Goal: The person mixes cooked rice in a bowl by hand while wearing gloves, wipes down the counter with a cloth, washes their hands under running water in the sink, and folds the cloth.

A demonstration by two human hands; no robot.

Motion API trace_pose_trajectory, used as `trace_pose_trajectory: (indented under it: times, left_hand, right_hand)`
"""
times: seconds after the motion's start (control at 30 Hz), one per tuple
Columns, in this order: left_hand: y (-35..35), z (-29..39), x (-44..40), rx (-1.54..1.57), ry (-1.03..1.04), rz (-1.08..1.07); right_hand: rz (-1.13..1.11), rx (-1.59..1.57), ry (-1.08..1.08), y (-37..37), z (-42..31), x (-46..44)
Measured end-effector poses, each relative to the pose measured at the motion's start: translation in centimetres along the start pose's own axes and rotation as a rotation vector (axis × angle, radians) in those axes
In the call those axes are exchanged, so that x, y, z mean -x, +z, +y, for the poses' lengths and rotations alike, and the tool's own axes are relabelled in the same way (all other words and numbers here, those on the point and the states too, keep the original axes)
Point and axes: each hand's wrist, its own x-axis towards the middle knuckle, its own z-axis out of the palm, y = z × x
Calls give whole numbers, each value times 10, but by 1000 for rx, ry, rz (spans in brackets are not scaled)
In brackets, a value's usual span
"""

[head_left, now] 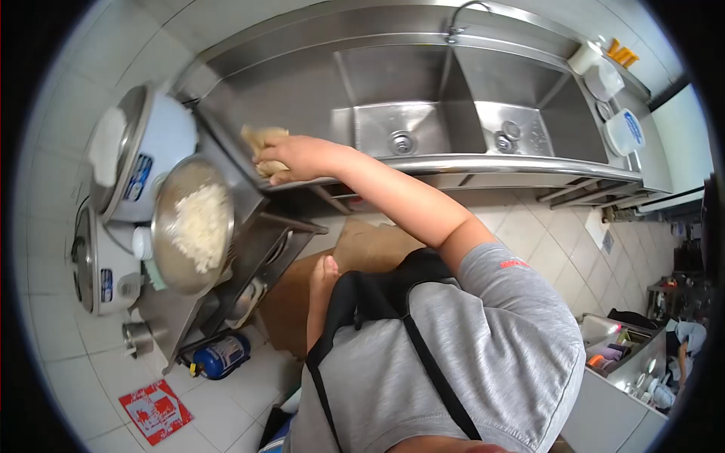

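Observation:
My right hand (296, 157) reaches out over the left end of the steel sink counter (291, 94). Its fingers are wrapped round a crumpled tan cloth (264, 138), which lies against the counter by its front left edge. Close to my body, my left hand (323, 278) hangs low in front of the black apron. Its fingers look curled in, and I see nothing in them. Left of the cloth, a wide metal bowl (168, 260) holds a heap of white, rice-like food (202, 225).
Two large cookers (162, 124) (117, 260) stand on the steel side table at left. Two sink basins (400, 124) (502, 94) with a faucet (453, 30) lie to the right. Brown cardboard (374, 245) and a blue cylinder (223, 356) are on the floor. Another person (686, 340) is far right.

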Motion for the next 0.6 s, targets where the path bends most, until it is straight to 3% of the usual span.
trace_pose_trajectory:
  times: [0.1, 0.17, 0.27, 0.37, 0.5, 0.6]
  left_hand:
    - [51, 19, -17, 212, 27, -41]
    - [69, 49, -20, 170, 70, -19]
    - [91, 58, -39, 476, 52, -3]
    - [100, 78, -68, 331, 243, -30]
    - [124, 101, -109, 278, 360, -58]
    - [161, 113, -145, 316, 416, -38]
  right_hand:
    - [-189, 75, 187, -67, 41, 57]
    - [-38, 96, 294, -102, 85, 89]
    - [125, 128, 391, -165, 129, 137]
    - [279, 187, 491, -223, 168, 168]
    - [439, 226, 887, -283, 237, 204]
    - [171, 429, 1057, -295, 318, 244]
